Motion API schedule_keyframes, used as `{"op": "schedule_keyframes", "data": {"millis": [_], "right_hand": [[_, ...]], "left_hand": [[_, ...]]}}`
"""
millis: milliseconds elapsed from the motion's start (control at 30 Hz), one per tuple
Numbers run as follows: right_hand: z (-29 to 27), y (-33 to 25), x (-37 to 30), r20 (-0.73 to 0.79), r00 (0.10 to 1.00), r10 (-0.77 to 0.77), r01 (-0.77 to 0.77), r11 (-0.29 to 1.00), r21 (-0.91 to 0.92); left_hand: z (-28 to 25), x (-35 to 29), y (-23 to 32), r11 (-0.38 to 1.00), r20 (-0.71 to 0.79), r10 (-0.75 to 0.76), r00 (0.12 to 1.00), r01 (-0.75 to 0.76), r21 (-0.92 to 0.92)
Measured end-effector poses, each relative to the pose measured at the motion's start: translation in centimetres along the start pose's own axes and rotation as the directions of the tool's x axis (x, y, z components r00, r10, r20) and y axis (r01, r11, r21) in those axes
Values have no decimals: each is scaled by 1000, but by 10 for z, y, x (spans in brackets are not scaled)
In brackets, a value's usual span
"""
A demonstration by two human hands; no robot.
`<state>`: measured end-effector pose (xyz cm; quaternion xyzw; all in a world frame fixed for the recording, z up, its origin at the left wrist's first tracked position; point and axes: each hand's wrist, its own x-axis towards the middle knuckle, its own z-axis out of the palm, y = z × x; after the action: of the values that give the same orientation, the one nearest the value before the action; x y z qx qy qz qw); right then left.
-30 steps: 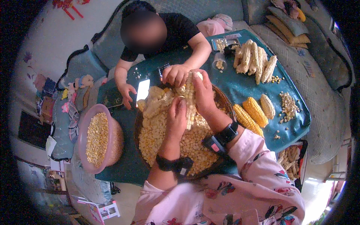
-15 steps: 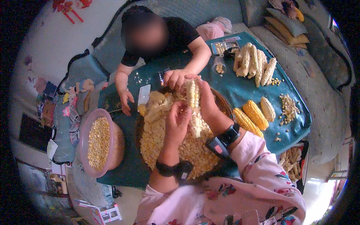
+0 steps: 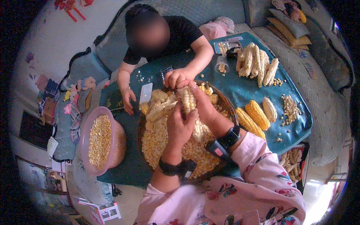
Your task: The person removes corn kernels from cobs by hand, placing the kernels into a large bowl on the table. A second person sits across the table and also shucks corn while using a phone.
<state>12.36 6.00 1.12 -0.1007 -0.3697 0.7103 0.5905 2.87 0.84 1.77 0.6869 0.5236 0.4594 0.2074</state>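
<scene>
Clasping corn cob [image 3: 187, 99], hands [image 3: 179, 124] [image 3: 204, 104] curled

Stacked cushions [image 3: 288, 35] on the sofa [image 3: 324, 107]

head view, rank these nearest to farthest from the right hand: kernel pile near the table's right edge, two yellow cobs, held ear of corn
From the right hand:
1. Held ear of corn, touching it, on its left
2. Two yellow cobs, to its right
3. Kernel pile, farther right, past the cobs
</scene>
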Motion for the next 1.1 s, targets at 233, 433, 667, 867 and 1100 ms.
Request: {"op": "schedule_keyframes", "data": {"millis": [233, 433, 667, 867, 1100], "right_hand": [[1, -6, -3, 48, 996, 76, -79, 994, 69], [2, -9, -3, 27, 993, 112, -113, 992, 60], [2, -6, -1, -11, 964, 265, -248, 914, 321], [-1, -6, -2, 4, 975, 220, -215, 947, 240], [-3, -2, 0, -56, 984, 169, -165, 984, 67]], "left_hand": [[-10, 0, 17, 996, 89, -82, 993, 79, 42], [-9, 0, 16, 998, 88, -29, 996, 33, -46], [-7, -2, 11, 995, 77, -3, 997, 11, -101], [-5, 0, 8, 970, 105, -59, 993, 82, -231], [-9, 1, 7, 987, 135, -49, 990, 69, -144]]}}
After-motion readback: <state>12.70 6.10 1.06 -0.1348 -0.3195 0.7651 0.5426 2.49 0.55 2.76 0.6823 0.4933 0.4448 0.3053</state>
